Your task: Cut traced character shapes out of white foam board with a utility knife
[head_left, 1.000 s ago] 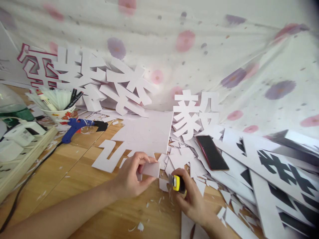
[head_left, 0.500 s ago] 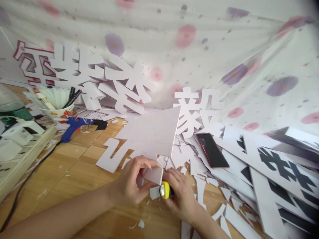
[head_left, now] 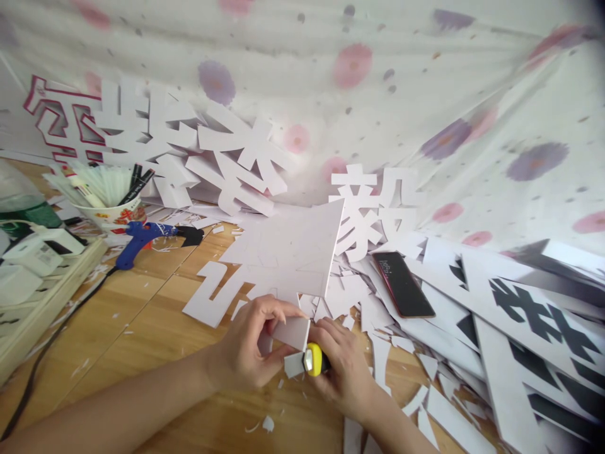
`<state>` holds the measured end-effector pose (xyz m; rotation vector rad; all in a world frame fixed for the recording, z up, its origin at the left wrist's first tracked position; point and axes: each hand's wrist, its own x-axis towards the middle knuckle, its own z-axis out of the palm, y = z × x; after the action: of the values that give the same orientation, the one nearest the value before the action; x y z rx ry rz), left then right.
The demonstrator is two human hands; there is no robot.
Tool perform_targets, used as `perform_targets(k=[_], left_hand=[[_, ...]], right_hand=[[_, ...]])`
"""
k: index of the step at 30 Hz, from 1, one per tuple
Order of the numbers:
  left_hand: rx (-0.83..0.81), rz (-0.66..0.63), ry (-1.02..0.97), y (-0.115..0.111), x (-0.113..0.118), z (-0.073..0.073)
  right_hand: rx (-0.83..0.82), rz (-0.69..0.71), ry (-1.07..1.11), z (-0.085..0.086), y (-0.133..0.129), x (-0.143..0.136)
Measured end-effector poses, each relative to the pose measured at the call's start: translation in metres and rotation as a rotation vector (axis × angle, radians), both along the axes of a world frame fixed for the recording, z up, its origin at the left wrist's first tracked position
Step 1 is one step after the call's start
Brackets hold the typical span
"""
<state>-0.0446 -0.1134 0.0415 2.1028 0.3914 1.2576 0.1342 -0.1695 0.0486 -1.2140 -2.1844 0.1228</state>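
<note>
My left hand is closed on a small piece of white foam board, held tilted above the table between thumb and fingers. In my right hand is a yellow and black utility knife; its blade is hidden from me. The knife's end sits right beside the lower edge of the board piece, and my right fingertips are close to that piece's right corner. Just beyond my hands stands a larger white board sheet with faint pencil lines. A cut-out hook-shaped piece lies on the wood to its left.
A blue glue gun with its cord rests at left, near a paper cup of sticks and markers. A power strip borders the left side. At right are a phone, stacked boards and scraps. White cut-out characters stand behind.
</note>
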Motion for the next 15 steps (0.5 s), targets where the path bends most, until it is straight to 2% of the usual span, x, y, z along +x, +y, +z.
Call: perform_targets(k=[15], left_hand=[[-0.031,-0.009,-0.004,-0.0009,0.0005,0.0039]], right_hand=[[0.038,-0.017,0.012,-0.0001,-0.0005,-0.0004]])
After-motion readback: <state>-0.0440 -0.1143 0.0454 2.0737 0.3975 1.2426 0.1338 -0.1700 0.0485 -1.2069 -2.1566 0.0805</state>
